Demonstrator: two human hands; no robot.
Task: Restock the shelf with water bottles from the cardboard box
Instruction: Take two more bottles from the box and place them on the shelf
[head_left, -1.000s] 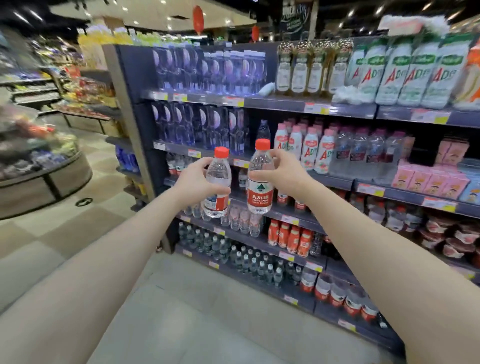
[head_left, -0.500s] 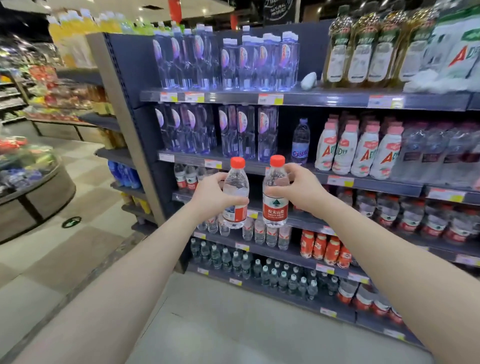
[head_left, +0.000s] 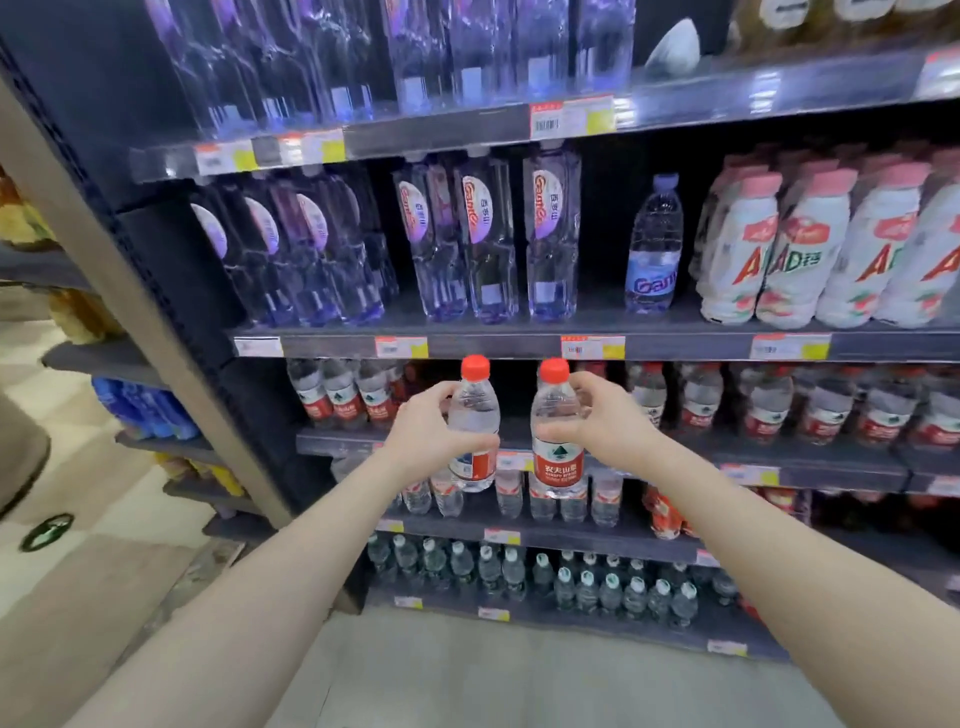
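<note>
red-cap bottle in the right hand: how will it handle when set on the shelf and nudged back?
The bottle in the right hand, gripped by the right hand, looks full, so probably heavy for its size and fairly firm. It is tall and narrow, so a high push may tip it; push low. The smooth clear plastic could be a bit slippery. The shelf looks flat, so it should slide.

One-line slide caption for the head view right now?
Left hand and right hand each hold a red-capped water bottle upright before the shelf.
</note>
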